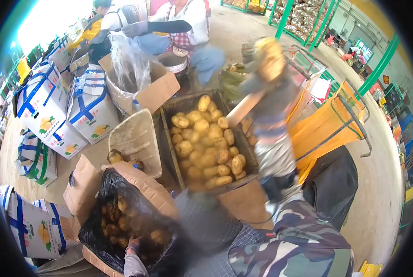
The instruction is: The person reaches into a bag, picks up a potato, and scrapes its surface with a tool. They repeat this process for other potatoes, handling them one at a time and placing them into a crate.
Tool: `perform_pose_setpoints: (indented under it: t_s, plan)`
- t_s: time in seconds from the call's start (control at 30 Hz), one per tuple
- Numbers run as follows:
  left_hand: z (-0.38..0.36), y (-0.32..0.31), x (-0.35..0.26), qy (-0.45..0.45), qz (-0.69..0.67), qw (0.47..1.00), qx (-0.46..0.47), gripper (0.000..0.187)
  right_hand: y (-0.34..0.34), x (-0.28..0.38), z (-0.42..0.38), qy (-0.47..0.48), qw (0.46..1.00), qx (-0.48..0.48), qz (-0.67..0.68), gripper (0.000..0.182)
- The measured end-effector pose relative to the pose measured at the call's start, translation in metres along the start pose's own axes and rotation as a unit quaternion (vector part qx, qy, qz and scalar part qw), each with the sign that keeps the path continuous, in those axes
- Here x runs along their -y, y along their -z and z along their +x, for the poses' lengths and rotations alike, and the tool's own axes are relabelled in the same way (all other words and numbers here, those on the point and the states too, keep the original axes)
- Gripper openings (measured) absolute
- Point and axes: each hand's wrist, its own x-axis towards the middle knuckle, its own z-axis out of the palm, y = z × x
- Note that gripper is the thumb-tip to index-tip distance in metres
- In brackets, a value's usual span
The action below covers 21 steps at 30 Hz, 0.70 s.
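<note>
My right hand [264,87], in a dark glove and smeared by motion, is raised with a large yellow-brown potato [270,60] in it. Below it stands a dark crate [169,159] full of pale yellow potatoes [203,125]. At the lower left, my left hand [132,248] reaches into a cardboard box [146,184] lined with a black plastic bag [88,233]. Browner potatoes [118,217] lie inside that bag, close around the fingers. How far those fingers are bent is not clear. Between box and crate leans a pale plastic scoop [137,141], with two potatoes near its lower edge.
Printed white cartons [49,104] with blue tape stack up on the left. Behind the crate, a tall box [158,94] holds a clear plastic bag [125,62]. Two people [183,23] sit at the back. To the right are a metal cart [349,124] and orange mesh [317,138].
</note>
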Motion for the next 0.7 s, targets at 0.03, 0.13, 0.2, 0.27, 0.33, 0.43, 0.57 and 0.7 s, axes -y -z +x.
perform_pose_setpoints:
  t_s: [0.03, 0.13, 0.2, 0.27, 0.33, 0.43, 0.57, 0.7]
  plan:
    - [-0.009, -0.005, -0.011, 0.028, -0.211, 0.976, -0.043, 0.046, 0.043, 0.015, 0.044, 0.023, 1.000, -0.003, 0.005, 0.062]
    - [-0.008, 0.010, -0.013, -0.158, 0.594, 0.788, 0.025, 0.042, 0.159, 0.071, 0.135, -0.065, 0.996, 0.050, 0.028, 0.070]
    - [-0.015, 0.015, -0.025, -0.078, 0.498, 0.863, -0.005, 0.042, 0.164, 0.064, 0.143, -0.088, 0.996, -0.008, -0.031, 0.073]
    - [-0.029, 0.019, -0.049, 0.026, 0.364, 0.929, -0.055, 0.042, 0.097, 0.048, 0.098, -0.140, 0.990, -0.016, 0.011, 0.065]
    - [-0.033, 0.017, -0.070, 0.067, 0.276, 0.955, -0.087, 0.043, 0.052, 0.004, 0.042, -0.105, 0.993, 0.025, -0.053, 0.048]
    - [-0.040, 0.001, -0.068, 0.080, 0.179, 0.976, -0.098, 0.043, -0.013, -0.064, -0.054, -0.181, 0.970, 0.133, -0.090, 0.032]
    - [-0.043, -0.034, -0.041, 0.049, -0.027, 0.992, -0.110, 0.044, -0.121, -0.135, -0.178, -0.555, 0.828, 0.055, 0.049, 0.020]
    - [-0.023, -0.039, -0.039, -0.064, -0.211, 0.965, -0.144, 0.045, -0.137, -0.205, -0.278, -0.643, 0.744, 0.158, 0.093, 0.026]
